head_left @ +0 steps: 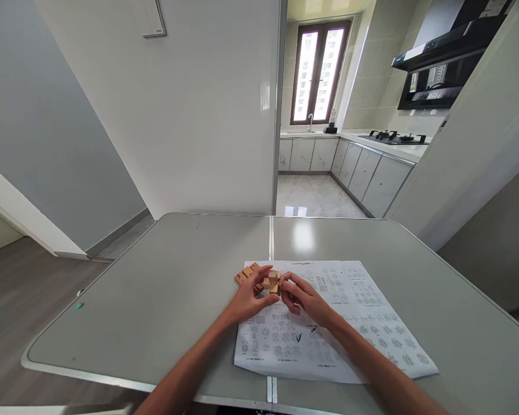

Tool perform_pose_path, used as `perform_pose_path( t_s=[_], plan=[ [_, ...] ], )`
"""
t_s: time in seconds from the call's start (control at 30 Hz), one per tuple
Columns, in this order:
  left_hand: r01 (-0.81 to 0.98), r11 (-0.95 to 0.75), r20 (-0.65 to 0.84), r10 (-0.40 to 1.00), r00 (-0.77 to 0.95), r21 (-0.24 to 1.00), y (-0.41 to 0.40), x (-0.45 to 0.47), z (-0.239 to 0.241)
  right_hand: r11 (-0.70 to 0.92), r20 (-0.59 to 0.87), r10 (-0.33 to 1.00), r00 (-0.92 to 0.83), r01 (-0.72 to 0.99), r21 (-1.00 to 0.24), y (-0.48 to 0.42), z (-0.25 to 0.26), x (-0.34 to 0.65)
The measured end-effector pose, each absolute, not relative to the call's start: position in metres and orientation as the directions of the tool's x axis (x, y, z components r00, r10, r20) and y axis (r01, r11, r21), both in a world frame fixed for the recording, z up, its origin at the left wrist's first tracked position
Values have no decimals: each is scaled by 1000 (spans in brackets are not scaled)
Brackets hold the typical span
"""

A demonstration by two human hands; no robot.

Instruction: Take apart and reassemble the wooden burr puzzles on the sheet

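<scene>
A small light-wood interlocking block puzzle [273,280] stands between my two hands, above the printed sheet. My left hand [247,300] grips it from the left, thumb at the lower front and fingers curled over the back. From the right, my right hand [305,297] has its bent fingertips closed on the puzzle's side. Behind my left fingers lie several orange-brown wooden pieces with dark marks [247,271], partly hidden by that hand. Under both hands spreads a large white paper sheet [341,357] printed with rows of small puzzle diagrams.
The grey folding table [147,300] has a metal seam down its middle. A small teal bit [79,305] lies near its left edge. Beyond the table are a white wall panel [207,115] and a kitchen with white cabinets [363,173] and a gas hob [393,137].
</scene>
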State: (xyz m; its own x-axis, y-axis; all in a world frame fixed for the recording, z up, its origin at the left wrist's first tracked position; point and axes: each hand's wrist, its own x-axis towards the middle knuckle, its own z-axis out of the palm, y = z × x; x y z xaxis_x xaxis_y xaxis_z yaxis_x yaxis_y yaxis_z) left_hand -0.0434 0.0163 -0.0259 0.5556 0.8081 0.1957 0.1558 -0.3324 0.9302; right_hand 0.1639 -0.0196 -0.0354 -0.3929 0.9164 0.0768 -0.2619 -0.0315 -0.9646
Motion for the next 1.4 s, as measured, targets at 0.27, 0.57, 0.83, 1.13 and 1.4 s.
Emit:
perform_pose_path(
  t_s=[0.27,0.57,0.83,1.13,1.4],
  plan=[
    [49,-195,142,842,520,979,21,-44,-28,82,142,947,-288,-213,-974,-17,-38,164],
    [-130,-85,143,822,551,988,26,-48,-23,110,142,978,-150,-204,-973,-15,-34,165],
    [-20,-151,138,829,543,988,22,-44,-26,123,157,962,-225,-156,-980,-13,-40,164],
    [-82,-149,170,821,546,985,23,-47,-22,74,128,929,-348,-163,-984,-15,-35,162],
    [-95,-74,119,723,681,993,21,-45,-24,-41,123,789,-602,-251,-967,-16,-39,165]
  ],
)
